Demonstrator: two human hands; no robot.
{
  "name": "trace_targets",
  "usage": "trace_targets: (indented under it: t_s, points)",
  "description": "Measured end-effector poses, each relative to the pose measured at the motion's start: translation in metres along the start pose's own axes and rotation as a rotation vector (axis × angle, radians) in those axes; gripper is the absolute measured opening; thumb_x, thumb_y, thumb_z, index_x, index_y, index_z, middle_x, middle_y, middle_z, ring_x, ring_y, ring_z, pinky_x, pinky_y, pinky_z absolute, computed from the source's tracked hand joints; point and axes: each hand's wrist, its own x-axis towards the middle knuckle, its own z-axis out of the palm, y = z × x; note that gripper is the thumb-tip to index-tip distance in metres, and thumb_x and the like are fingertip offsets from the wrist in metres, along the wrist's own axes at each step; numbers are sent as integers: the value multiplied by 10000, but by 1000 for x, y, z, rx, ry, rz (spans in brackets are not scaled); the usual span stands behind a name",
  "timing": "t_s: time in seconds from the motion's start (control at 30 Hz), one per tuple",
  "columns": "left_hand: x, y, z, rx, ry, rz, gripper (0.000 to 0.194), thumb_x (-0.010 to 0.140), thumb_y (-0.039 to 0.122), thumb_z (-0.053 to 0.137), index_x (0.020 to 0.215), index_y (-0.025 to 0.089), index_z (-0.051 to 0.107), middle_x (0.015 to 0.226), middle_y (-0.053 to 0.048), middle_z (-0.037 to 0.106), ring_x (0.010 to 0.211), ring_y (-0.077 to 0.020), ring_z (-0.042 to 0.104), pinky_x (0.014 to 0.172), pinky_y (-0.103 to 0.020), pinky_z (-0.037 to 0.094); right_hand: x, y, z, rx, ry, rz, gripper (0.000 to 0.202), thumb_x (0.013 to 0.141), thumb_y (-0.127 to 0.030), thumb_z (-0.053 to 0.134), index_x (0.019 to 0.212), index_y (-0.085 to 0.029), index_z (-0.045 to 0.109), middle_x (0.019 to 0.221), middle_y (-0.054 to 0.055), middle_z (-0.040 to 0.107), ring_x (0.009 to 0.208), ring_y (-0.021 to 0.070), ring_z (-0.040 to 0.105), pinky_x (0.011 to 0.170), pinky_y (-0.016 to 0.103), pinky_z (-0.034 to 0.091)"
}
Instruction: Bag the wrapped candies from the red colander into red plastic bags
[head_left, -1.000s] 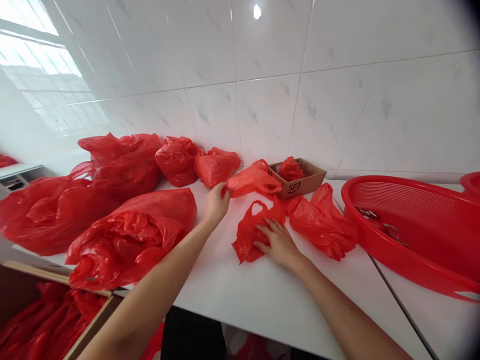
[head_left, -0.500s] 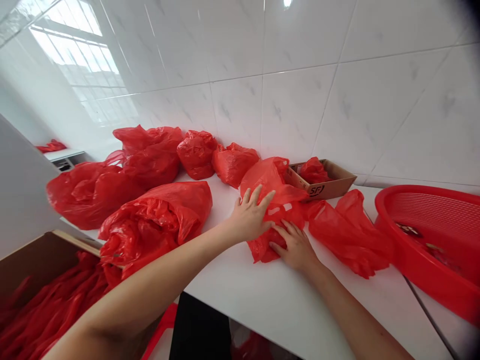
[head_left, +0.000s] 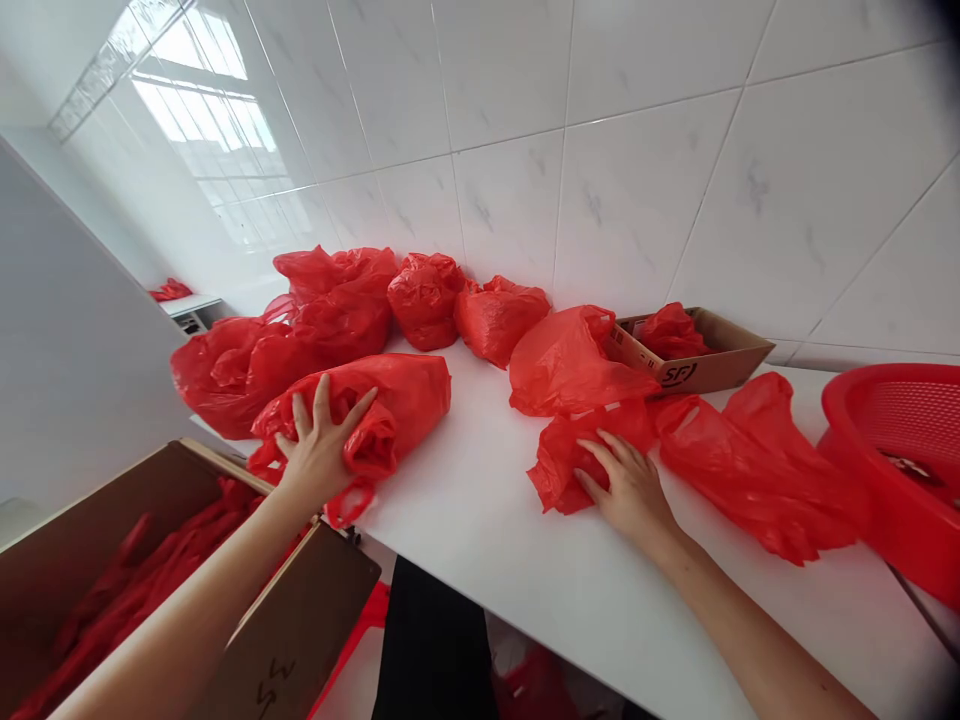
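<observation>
My left hand [head_left: 321,445] lies with spread fingers on a bulging red plastic bag [head_left: 416,395] at the left of the white table [head_left: 457,520]. Crumpled red plastic shows in that bag's open mouth. My right hand [head_left: 626,485] rests, fingers apart, on a flattened red plastic bag [head_left: 559,455] near the middle of the table. Another thin red bag [head_left: 570,360] lies just behind it, and a loose red bag [head_left: 765,470] spreads out to its right.
Several filled red bags [head_left: 424,300] line the tiled wall. A small cardboard box [head_left: 712,370] holding red plastic stands at the back right, beside a red plastic basket [head_left: 892,480]. At lower left, a large open carton [head_left: 307,620] contains red material [head_left: 142,580].
My left hand has moved left from the middle bags onto the bulging bag. My right hand stays on the flattened bag. The view has shifted left.
</observation>
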Motion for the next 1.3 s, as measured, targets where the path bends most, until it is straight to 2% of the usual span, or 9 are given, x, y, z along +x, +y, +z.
trace_targets:
  t_s: [0.13, 0.3, 0.43, 0.67, 0.83, 0.97, 1.07, 1.17, 1.3]
  points:
    - [23, -1, 23, -28, -45, 33, 792, 763, 359, 642, 1479, 412, 307, 1597, -146, -32, 1290, -558, 334, 805, -623, 485, -1, -1, 1, -1, -1, 10, 409, 909, -412, 479, 1251, -224, 600, 1384, 102, 503, 1248, 295, 464, 1021, 480, 373]
    - [57, 16, 26, -16, 6, 120, 485, 826, 152, 443, 1280, 253, 581, 1318, -168, 460, 997, -345, 616, 747, -409, 510, -1, 0, 0, -15, -5, 10, 402, 911, -398, 481, 1244, -213, 608, 1361, 104, 520, 1238, 281, 468, 1021, 453, 375]
    - [93, 12, 3, -25, 47, 172, 331, 817, 123, 411, 1014, 198, 666, 1047, -114, 595, 880, -271, 639, 741, -343, 476, -1, -1, -2, -5, -21, 31, 393, 913, -399, 474, 1233, -218, 613, 1358, 103, 522, 1229, 277, 472, 1017, 444, 376]
    - [152, -3, -52, -40, 122, 219, 249, 762, 143, 460, 907, 173, 660, 1008, -129, 629, 912, -301, 614, 771, -372, 452, 1, 2, -2, 41, -19, 38, 387, 915, -419, 467, 1217, -226, 611, 1340, 86, 533, 1222, 260, 476, 1027, 429, 365]
    - [177, -1, -58, -45, 37, 234, 157, 714, 155, 510, 770, 186, 653, 868, -97, 669, 854, -283, 625, 768, -353, 456, -1, -2, -7, 26, 27, 56, 370, 914, -425, 456, 1195, -245, 616, 1323, 69, 556, 1180, 267, 507, 995, 446, 367]
    - [168, 3, -43, -75, 5, 265, 193, 738, 206, 490, 832, 189, 658, 942, -110, 682, 887, -289, 637, 787, -350, 460, 2, -17, -31, -31, 215, 84, 301, 933, -377, 439, 1088, -250, 663, 1261, 61, 613, 1087, 275, 549, 969, 470, 340]
    - [148, -1, -38, -112, -9, 326, 282, 767, 248, 465, 967, 200, 658, 1114, -110, 668, 1014, -295, 620, 860, -358, 459, 24, -34, -47, 56, 300, -10, 276, 942, -334, 425, 1016, -233, 671, 1167, 73, 651, 1056, 258, 565, 946, 429, 368]
    - [123, -11, -39, -125, -46, 385, 432, 793, 324, 466, 1186, 212, 607, 1289, -98, 607, 1177, -301, 553, 971, -385, 428, 69, -57, -49, 180, 212, -124, 267, 926, -311, 428, 1064, -228, 641, 1130, 77, 646, 1071, 243, 562, 932, 389, 421]
    - [78, -28, -49, -157, -160, 394, 748, 763, 342, 527, 1483, 243, 351, 1519, -83, 399, 1368, -315, 384, 1094, -444, 336, 145, -98, -33, 192, 24, -113, 391, 904, -320, 456, 1279, -226, 513, 1255, 91, 563, 1162, 249, 511, 953, 394, 437]
